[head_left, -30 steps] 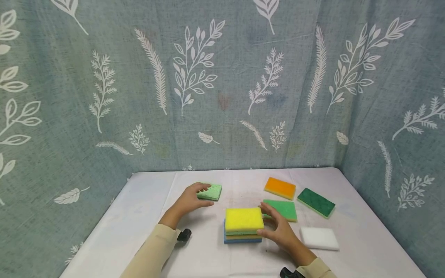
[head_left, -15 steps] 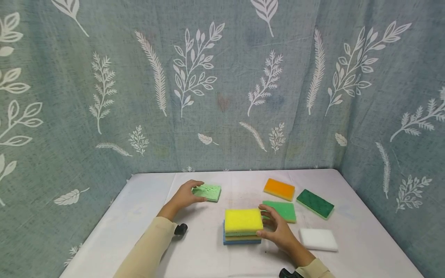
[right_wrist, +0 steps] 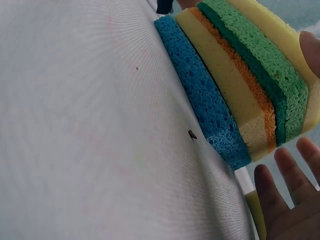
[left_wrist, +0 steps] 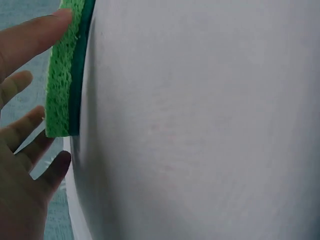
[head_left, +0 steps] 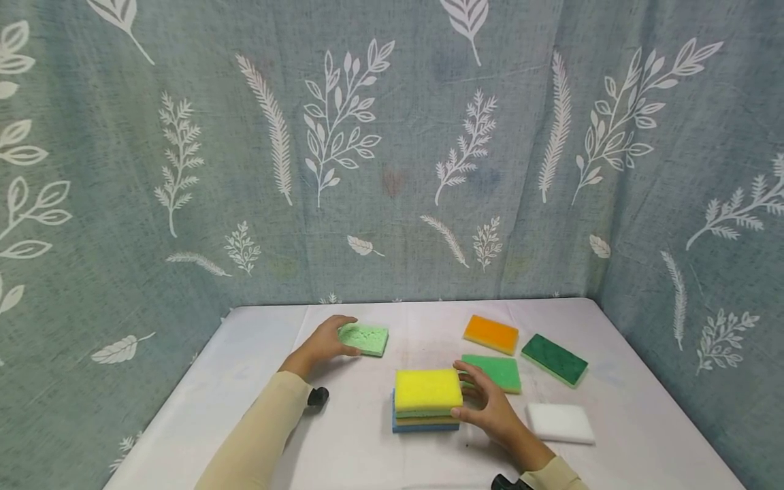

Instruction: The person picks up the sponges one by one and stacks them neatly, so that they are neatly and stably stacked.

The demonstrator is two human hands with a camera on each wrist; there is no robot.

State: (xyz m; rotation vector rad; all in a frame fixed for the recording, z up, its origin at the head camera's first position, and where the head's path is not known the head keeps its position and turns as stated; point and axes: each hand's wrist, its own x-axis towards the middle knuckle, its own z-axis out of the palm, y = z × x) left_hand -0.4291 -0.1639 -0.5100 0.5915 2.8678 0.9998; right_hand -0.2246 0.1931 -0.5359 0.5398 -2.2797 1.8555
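A light green sponge (head_left: 367, 338) lies on the white table at the back, left of the middle. My left hand (head_left: 323, 342) is at its left end, thumb near the front edge. In the left wrist view its thumb overlaps the porous green side, above a dark green layer, and the other fingers spread apart. Nearer stands a stack topped by a yellow sponge (head_left: 428, 390), over a light green one, with a blue sponge (right_wrist: 202, 92) at the bottom. Beside its right end is my right hand (head_left: 493, 407), thumb tip at the yellow sponge's corner, fingers loosely spread.
To the right lie an orange sponge (head_left: 491, 334), a dark green sponge (head_left: 555, 359), a green sponge (head_left: 502, 373) partly behind my right hand, and a white sponge (head_left: 560, 422). Leaf-patterned cloth (head_left: 392, 156) hangs around the table's back and sides.
My left hand has drawn back a little to the left, uncovering more of the light green sponge's top. The right hand stays beside the stack, and the sponges keep their places.
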